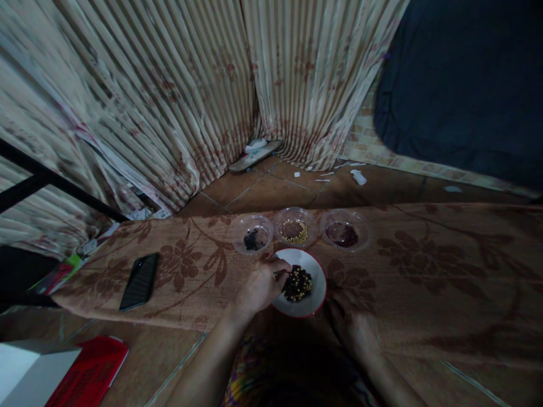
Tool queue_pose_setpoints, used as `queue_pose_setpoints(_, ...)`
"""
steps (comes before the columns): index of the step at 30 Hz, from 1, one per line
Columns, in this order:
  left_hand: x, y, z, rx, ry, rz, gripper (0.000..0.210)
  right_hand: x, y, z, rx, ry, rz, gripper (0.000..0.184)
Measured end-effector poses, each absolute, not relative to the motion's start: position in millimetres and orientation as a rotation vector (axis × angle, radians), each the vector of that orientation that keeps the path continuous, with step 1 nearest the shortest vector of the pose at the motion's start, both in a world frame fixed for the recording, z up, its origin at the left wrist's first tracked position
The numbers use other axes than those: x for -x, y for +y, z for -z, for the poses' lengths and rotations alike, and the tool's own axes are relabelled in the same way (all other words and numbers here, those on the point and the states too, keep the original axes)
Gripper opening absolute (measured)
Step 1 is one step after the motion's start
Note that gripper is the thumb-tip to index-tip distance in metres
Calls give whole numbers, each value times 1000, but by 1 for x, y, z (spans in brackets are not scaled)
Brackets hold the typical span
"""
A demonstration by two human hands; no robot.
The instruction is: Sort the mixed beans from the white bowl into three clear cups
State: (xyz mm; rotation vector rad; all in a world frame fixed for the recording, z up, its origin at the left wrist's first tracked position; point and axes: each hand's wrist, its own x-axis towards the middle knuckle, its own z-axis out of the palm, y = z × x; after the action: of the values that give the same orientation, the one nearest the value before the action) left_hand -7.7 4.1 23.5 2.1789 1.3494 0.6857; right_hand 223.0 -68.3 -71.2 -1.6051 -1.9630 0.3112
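A white bowl with a red rim [320, 282] stands on the cloth in front of me, holding a mix of dark and yellow beans [298, 284]. My left hand [263, 284] reaches over the bowl's left side, thumb and fingers pinched together beside the beans; what is between the fingertips is too small to make out. Close to the bowl's right rim, my right hand [354, 321] rests low in shadow with its fingers extended and nothing visible in them. Behind the bowl sit three clear plastic bowls: one with black beans [253, 239], one with yellow beans [300, 233], one with dark red beans [348, 236].
A brown flower-patterned cloth [416, 305] covers the long narrow table. A black phone [139, 281] lies toward its left end. Striped curtains [203, 85] hang beyond, with a skateboard [255, 156] on the tiled floor. A red and white box [91, 367] is at lower left.
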Motion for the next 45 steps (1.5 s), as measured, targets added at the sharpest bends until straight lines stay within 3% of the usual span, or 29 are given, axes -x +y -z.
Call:
queue_pose_setpoints(27,6,3,-26,-2062,1362,-858,15,-222,-68,70,1592,-1941,-294,25)
queue_pose_setpoints(45,2,8,-24,-2137,1354,-793,17,-222,-68,68,1597,-1958,-297,27)
